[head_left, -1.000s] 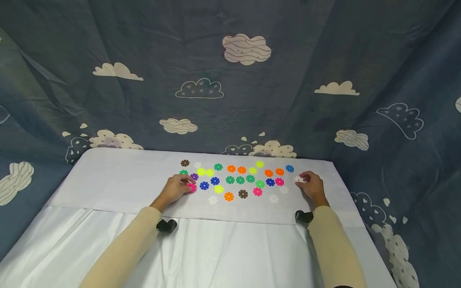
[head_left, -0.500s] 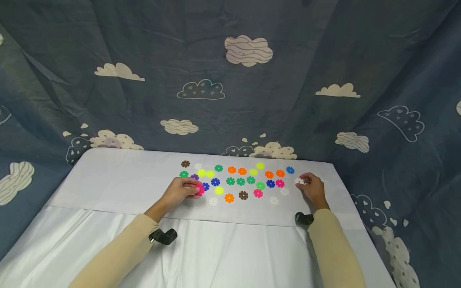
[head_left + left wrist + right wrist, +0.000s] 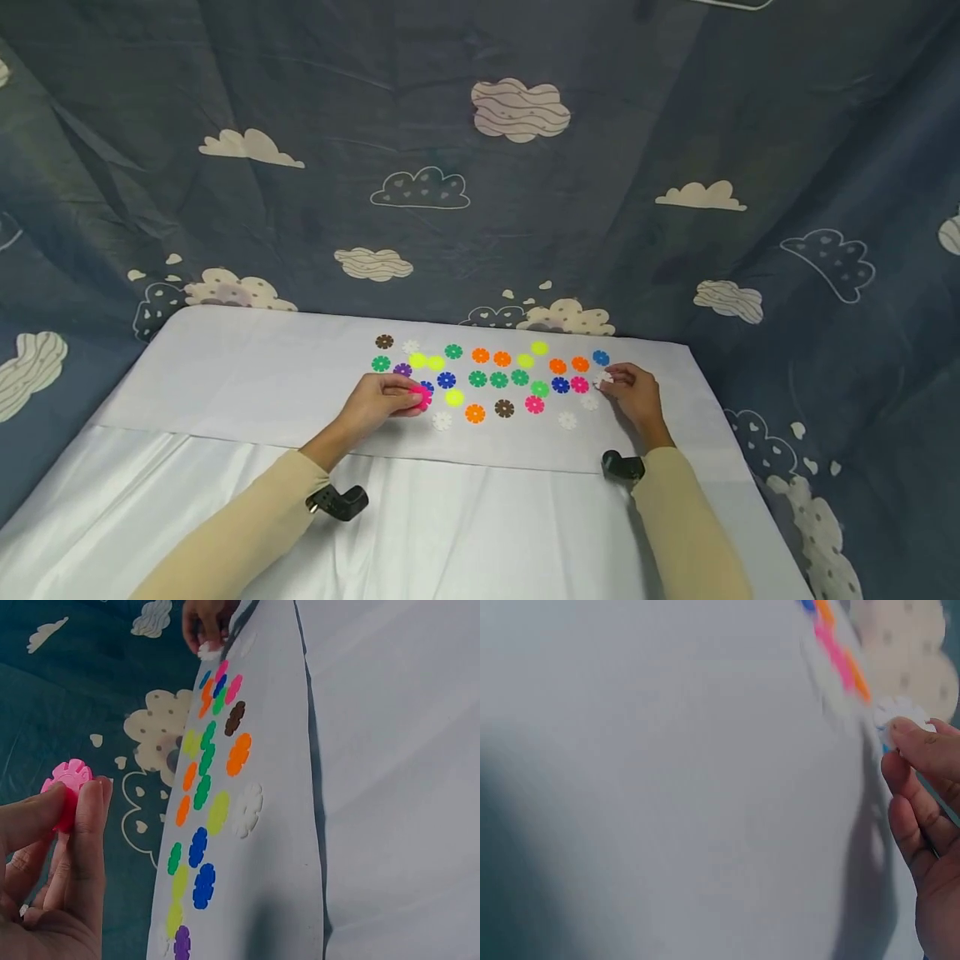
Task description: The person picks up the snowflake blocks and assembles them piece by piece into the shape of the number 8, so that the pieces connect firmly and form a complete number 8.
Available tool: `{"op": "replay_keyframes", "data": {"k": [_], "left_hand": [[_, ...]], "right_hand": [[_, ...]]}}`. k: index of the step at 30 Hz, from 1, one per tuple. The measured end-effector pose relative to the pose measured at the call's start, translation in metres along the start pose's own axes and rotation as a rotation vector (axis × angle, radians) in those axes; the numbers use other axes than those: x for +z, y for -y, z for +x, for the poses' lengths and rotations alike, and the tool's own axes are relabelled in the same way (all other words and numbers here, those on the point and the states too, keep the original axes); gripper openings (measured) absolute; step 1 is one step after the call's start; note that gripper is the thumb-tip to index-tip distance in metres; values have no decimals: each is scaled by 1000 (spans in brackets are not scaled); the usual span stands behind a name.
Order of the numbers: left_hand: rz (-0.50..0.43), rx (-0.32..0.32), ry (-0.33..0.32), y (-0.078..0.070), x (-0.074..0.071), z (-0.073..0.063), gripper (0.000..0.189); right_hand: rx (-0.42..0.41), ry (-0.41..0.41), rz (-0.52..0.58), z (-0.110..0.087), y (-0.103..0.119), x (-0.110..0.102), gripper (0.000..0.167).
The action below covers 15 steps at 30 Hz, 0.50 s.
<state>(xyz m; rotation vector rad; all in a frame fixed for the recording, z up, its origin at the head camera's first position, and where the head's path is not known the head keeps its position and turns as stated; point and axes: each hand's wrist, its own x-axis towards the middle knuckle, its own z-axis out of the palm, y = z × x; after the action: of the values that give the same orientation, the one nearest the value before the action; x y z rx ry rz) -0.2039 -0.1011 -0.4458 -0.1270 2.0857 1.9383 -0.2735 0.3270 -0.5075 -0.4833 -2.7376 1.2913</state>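
In the head view my left hand [image 3: 373,404] pinches a pink notched plastic disc [image 3: 425,398], held over the left part of the spread. The left wrist view shows that pink disc [image 3: 69,776] upright between thumb and fingers. To the right, my right hand [image 3: 637,398] pinches a white notched disc [image 3: 602,379]; in the right wrist view the white disc [image 3: 900,711] is gripped at its edge by thumb and forefinger. A blue disc [image 3: 427,387] partly shows behind the pink one. A pink disc [image 3: 580,384] lies left of the right hand.
Several more notched discs lie flat in loose rows on the white table cover [image 3: 262,375], among them an orange disc [image 3: 475,413], a brown disc [image 3: 504,408] and a purple disc [image 3: 402,371]. A dark cloud-print curtain [image 3: 300,233] hangs behind the table.
My left hand has lifted the pink disc and carried it right, over toward the blue discs. My right hand, with the white disc, has moved slightly left.
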Motion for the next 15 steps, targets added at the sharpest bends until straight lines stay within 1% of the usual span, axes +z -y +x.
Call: {"op": "replay_keyframes", "data": {"k": [3, 5, 9, 12, 15], "left_hand": [[17, 6, 2, 0, 1, -2, 27], [20, 10, 5, 1, 2, -3, 26], [11, 33, 23, 1, 4, -4, 24], [15, 53, 28, 2, 6, -4, 23], [12, 56, 19, 3, 9, -2, 23]], "right_hand": [[-56, 60, 56, -12, 20, 8, 34], [-126, 108, 114, -21, 33, 15, 34], [-265, 229, 275, -40, 58, 31, 30], [-335, 321, 346, -53, 78, 45, 26], [-395, 408, 381, -66, 99, 57, 23]]}}
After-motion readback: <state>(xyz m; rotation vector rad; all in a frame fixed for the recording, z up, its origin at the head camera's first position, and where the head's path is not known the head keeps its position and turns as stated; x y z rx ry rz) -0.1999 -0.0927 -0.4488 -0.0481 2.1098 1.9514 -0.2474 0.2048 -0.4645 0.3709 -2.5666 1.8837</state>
